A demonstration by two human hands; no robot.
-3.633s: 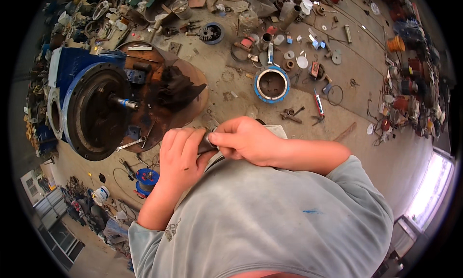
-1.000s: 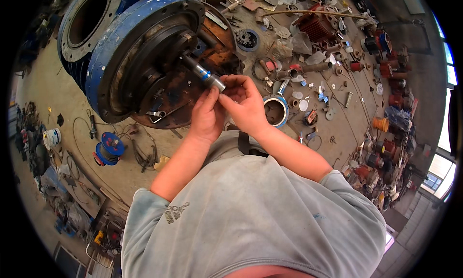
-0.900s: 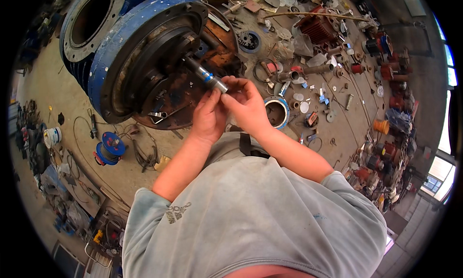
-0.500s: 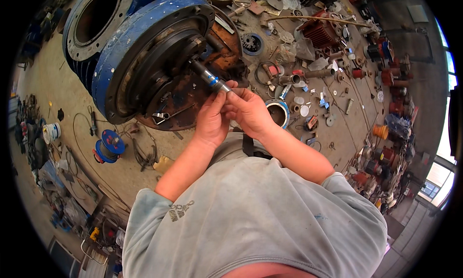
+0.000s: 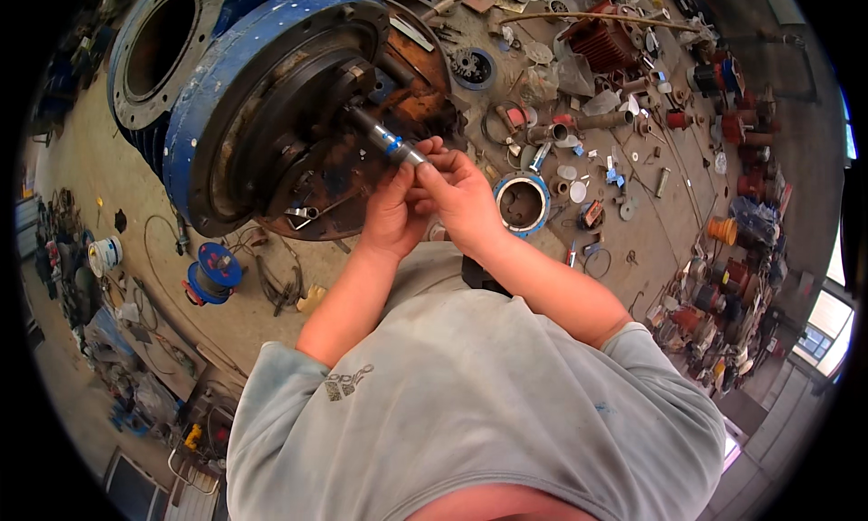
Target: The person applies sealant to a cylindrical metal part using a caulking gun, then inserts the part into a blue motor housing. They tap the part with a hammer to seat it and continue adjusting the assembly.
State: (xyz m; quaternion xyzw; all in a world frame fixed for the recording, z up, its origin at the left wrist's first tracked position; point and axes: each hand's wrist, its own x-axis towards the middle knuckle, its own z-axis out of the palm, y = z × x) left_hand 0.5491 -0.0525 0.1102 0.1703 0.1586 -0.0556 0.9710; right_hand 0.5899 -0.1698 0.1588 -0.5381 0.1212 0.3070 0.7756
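- Steel shaft [image 5: 382, 135] with a blue band juts from the dark face of the blue housing [image 5: 192, 123], its free end between our hands.
- We close our left hand [image 5: 391, 215] around that end from one side.
- Our right hand [image 5: 467, 202] pinches it from the other.
- Near us, a blue-rimmed ring [image 5: 544, 215] lies on the floor [image 5: 131, 173].

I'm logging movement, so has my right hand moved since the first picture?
Yes: the right hand has moved toward the shaft, now at its tip.
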